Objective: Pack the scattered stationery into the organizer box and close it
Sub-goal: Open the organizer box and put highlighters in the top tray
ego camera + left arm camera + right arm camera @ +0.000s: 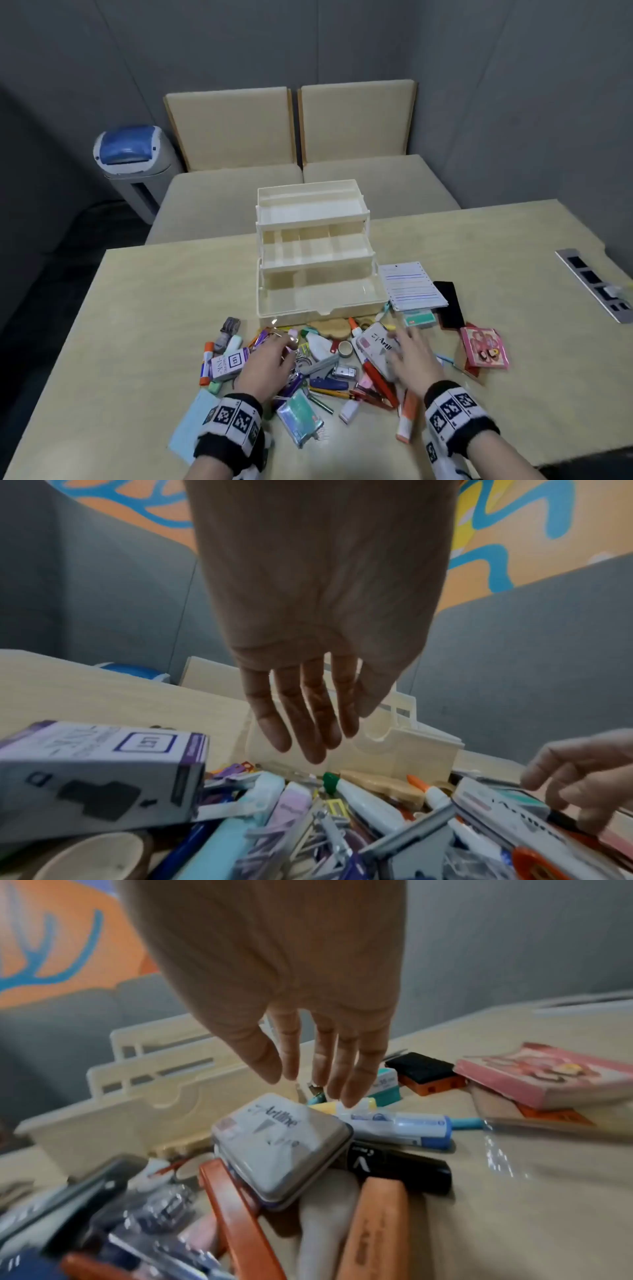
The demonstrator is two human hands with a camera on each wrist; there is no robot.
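Observation:
A cream organizer box (318,274) stands open on the table, its tiered trays stepped back and bare. In front of it lies a heap of stationery (329,366): pens, markers, glue bottles, tape rolls, clips. My left hand (270,363) hovers over the heap's left part, fingers straight, holding nothing (308,723). Beside it lies a white and purple box (99,772). My right hand (411,356) hangs open over a grey Artline tin (277,1148), fingers spread just above it (329,1069). A red stapler (236,1218) lies below the tin.
A lined notepad (411,286), a black card (448,303) and a pink booklet (483,346) lie right of the box. A blue sheet (191,425) is near my left wrist. A socket panel (599,284) sits at the table's right edge. Two cushioned seats (301,185) stand behind.

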